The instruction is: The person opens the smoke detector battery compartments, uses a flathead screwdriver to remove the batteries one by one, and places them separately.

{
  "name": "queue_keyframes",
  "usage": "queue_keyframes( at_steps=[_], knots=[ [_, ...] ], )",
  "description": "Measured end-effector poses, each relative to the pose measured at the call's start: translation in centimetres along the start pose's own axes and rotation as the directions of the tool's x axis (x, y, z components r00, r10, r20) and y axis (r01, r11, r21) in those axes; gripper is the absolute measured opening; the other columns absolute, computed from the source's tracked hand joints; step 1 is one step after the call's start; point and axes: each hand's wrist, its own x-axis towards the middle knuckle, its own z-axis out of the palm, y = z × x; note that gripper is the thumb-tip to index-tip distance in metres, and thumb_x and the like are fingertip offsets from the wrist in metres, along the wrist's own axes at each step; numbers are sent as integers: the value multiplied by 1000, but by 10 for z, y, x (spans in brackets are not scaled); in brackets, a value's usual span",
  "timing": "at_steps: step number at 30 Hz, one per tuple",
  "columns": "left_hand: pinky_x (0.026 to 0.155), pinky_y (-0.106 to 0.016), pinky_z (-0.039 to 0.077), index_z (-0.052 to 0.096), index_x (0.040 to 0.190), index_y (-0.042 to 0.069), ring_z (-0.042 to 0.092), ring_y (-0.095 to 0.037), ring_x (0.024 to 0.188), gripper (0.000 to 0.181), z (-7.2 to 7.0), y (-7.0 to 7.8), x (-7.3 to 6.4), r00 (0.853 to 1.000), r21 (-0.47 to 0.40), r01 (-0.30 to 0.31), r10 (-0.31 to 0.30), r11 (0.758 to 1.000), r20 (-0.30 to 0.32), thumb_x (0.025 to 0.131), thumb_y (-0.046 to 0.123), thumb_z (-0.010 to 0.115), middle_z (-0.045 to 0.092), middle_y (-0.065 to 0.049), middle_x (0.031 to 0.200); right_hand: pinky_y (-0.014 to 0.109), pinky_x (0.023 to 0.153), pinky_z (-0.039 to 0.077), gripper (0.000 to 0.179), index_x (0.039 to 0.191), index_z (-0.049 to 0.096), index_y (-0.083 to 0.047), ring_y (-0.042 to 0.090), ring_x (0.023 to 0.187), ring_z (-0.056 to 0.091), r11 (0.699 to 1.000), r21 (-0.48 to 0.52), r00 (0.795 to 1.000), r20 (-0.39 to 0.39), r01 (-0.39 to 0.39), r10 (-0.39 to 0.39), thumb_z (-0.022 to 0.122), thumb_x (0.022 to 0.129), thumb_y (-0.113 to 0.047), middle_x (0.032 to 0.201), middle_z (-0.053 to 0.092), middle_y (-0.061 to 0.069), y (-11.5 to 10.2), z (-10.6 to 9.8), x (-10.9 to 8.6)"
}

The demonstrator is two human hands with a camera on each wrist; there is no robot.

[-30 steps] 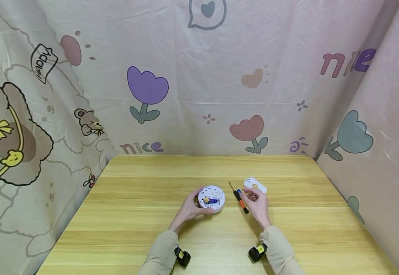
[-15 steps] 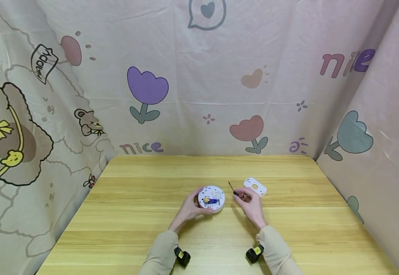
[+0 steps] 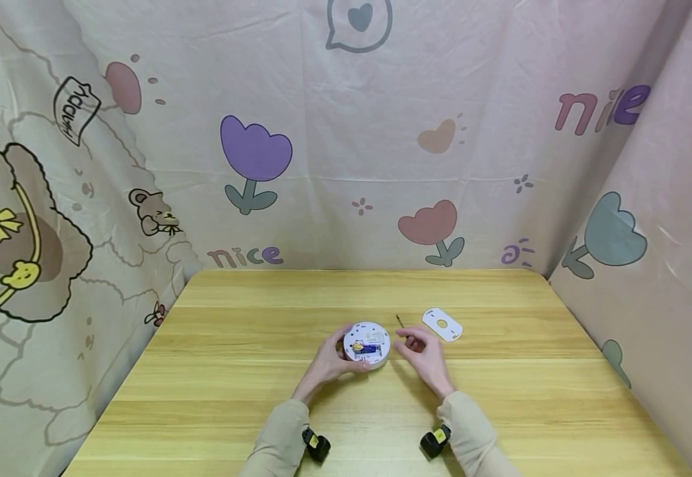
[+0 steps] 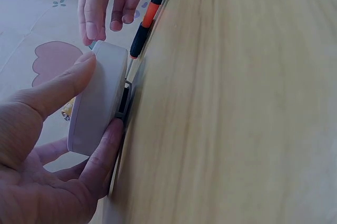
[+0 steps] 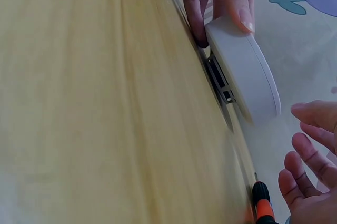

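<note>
My left hand (image 3: pixel 329 358) holds a round white smoke alarm (image 3: pixel 375 331) by its rim, with its back turned up. In its open compartment a blue-and-gold battery (image 3: pixel 369 348) shows; the inside is too small to make out fully. A dark bracket (image 5: pixel 218 79) sits against the underside in the right wrist view. To the right, my right hand (image 3: pixel 424 352) hovers near the alarm, apart from it, fingers loosely bent with no object visible between them. Below that hand lies a black-and-orange screwdriver (image 4: pixel 147 21); only its shaft (image 3: pixel 400 320) shows in the head view.
A white rounded plate (image 3: pixel 451 329) with a central hole lies behind the right hand. Everything rests on a wood-grain table (image 3: pixel 250 371). Printed curtains (image 3: pixel 334 132) hang along its back and sides.
My right hand has moved left toward the alarm, covering the screwdriver's handle and uncovering the white plate. A blue battery showed at its fingertips earlier and is now out of sight. My left hand stays put.
</note>
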Motion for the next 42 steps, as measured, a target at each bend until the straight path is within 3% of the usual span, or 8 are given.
queue_keyframes(
  at_steps=[18, 28, 34, 38, 42],
  knots=[
    [101, -46, 38, 30, 138, 8, 41, -35, 123, 97, 0, 0, 0, 1000, 31, 4, -4, 1000, 2, 58, 28, 82, 38, -20, 137, 20, 60, 47, 27, 99, 64, 3, 20, 72, 53, 998, -63, 999, 52, 18, -14, 70, 74, -9, 93, 60, 22, -5, 9, -1],
    [101, -45, 39, 30, 138, 8, 42, -35, 122, 97, 0, 0, 0, 1000, 15, 5, -5, 1000, 1, 58, 26, 82, 38, -21, 137, 21, 62, 47, 26, 98, 65, 0, 28, 75, 53, 998, -62, 997, 71, -12, 16, 70, 74, -8, 90, 60, 21, -4, 13, 1],
    [100, -45, 39, 31, 138, 8, 43, -34, 121, 97, 0, -1, 0, 1000, 31, -3, 3, 1000, -5, 58, 28, 82, 40, -20, 136, 20, 58, 44, 25, 94, 68, -14, 18, 69, 50, 997, -75, 997, 76, 23, -18, 74, 70, -20, 87, 61, 7, 24, 18, 9],
    [100, -44, 41, 31, 138, 8, 43, -34, 121, 97, 0, -1, 1, 1000, 35, -6, 6, 999, -4, 58, 29, 82, 40, -20, 136, 19, 61, 43, 23, 91, 68, -21, 13, 71, 48, 992, -118, 996, 89, 36, -26, 75, 69, -25, 90, 62, -5, 26, 21, 10],
    [98, -43, 42, 31, 138, 8, 44, -33, 120, 97, 0, -1, 1, 1000, 29, -6, 6, 1000, 0, 58, 28, 82, 41, -20, 135, 20, 67, 42, 24, 90, 68, -21, 14, 78, 50, 985, -162, 993, 110, 52, -34, 76, 68, -26, 92, 63, -9, 24, 24, 13]
  ],
)
